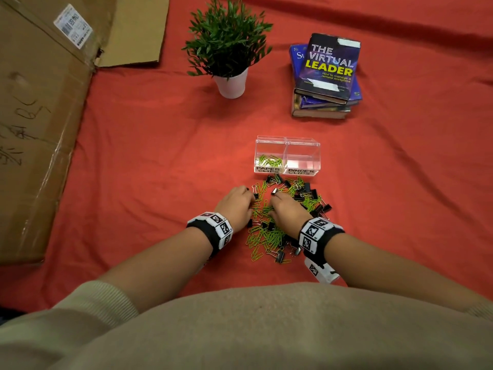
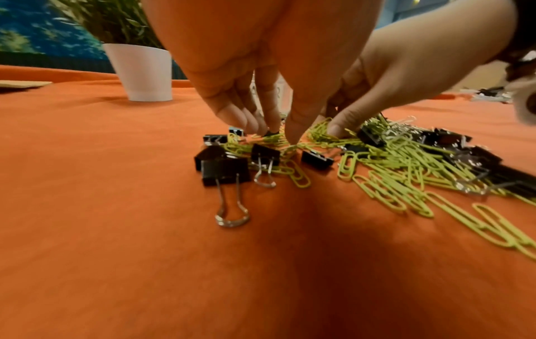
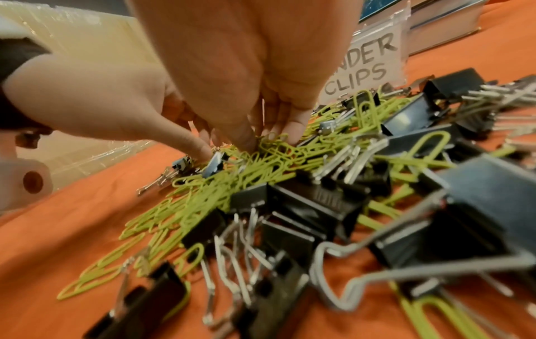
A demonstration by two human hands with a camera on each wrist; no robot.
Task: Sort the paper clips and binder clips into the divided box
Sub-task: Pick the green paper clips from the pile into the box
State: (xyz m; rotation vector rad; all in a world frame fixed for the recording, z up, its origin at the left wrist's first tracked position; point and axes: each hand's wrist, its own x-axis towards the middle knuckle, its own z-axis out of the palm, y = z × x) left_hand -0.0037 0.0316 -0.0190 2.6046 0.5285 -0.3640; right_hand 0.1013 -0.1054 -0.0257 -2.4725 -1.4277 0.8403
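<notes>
A mixed pile of green paper clips (image 1: 264,236) and black binder clips (image 1: 320,206) lies on the red cloth just in front of the clear divided box (image 1: 306,145). Its left compartment, labelled PAPER CLIPS, holds several green clips (image 1: 269,161); the BINDER CLIPS side shows none. My left hand (image 1: 250,200) reaches down into the pile's left edge, thumb and fingers pinching green paper clips (image 2: 278,137). My right hand (image 1: 273,202) digs into the pile's middle, its fingertips bunched on green paper clips (image 3: 255,140). The two hands almost touch.
A potted plant in a white pot (image 1: 231,82) stands behind the box to the left, and a stack of books (image 1: 326,76) to the right. Flattened cardboard (image 1: 40,116) covers the left side. Loose binder clips (image 2: 225,172) lie at the pile's near edge.
</notes>
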